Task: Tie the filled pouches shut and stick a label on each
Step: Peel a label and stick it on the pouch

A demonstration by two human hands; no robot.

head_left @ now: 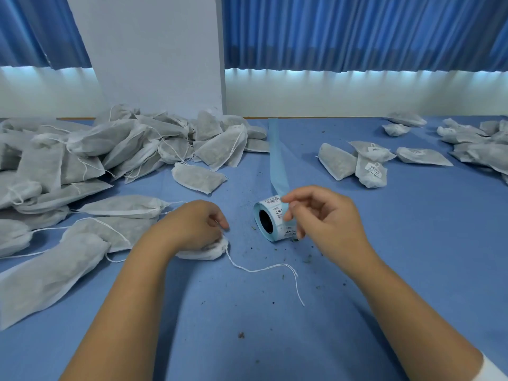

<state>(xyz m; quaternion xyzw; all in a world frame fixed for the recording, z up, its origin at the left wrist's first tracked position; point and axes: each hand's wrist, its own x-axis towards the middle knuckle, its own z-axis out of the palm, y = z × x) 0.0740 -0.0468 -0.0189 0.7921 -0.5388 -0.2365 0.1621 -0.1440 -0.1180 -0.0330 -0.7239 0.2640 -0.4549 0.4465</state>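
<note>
Pouch (211, 251) and label roll (270, 221) in hand
Left hand (192, 226) grips the pouch on the worktop (384, 270); right hand (327, 224) pinches the blue strip (277, 160), roll at its nine o'clock.

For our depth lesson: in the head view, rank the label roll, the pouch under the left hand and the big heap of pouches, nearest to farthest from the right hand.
1. Label roll: centre, its strip pinched by the right hand.
2. Pouch: just left, held by the left hand.
3. Heap of pouches: far back left.
</note>
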